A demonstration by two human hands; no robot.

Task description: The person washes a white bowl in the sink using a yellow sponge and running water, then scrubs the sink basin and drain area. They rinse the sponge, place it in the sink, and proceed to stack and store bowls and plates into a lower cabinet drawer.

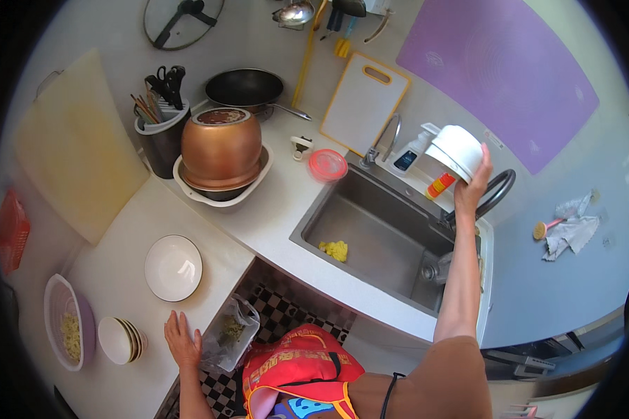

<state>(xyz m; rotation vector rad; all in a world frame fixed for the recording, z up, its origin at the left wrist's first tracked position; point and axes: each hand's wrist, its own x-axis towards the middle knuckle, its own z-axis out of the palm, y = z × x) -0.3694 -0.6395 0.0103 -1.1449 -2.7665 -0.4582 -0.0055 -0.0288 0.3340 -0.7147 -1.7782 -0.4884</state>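
Note:
My right hand point(474, 180) grips a white round container point(457, 151), tilted above the back edge of the sink point(367, 230) beside the dark curved faucet point(503, 188). What is inside the container cannot be seen. My left hand point(182, 340) rests on the edge of the left counter and holds nothing, its thumb apart from the fingers. Just beyond its fingertips lies a white dish with a dark rim point(173, 268). To its left is a small stack of bowls point(118, 340), lying tilted. A crumpled yellow cloth point(334, 250) is in the sink.
A lilac basket point(85, 319) holds chopped pale food. An upturned copper-coloured pot point(221, 149) sits in a white basin by a knife holder point(162, 139). Behind the sink stand a pump bottle point(411, 152) and a cutting board point(364, 102). A lined waste bin point(236, 340) is below the counter.

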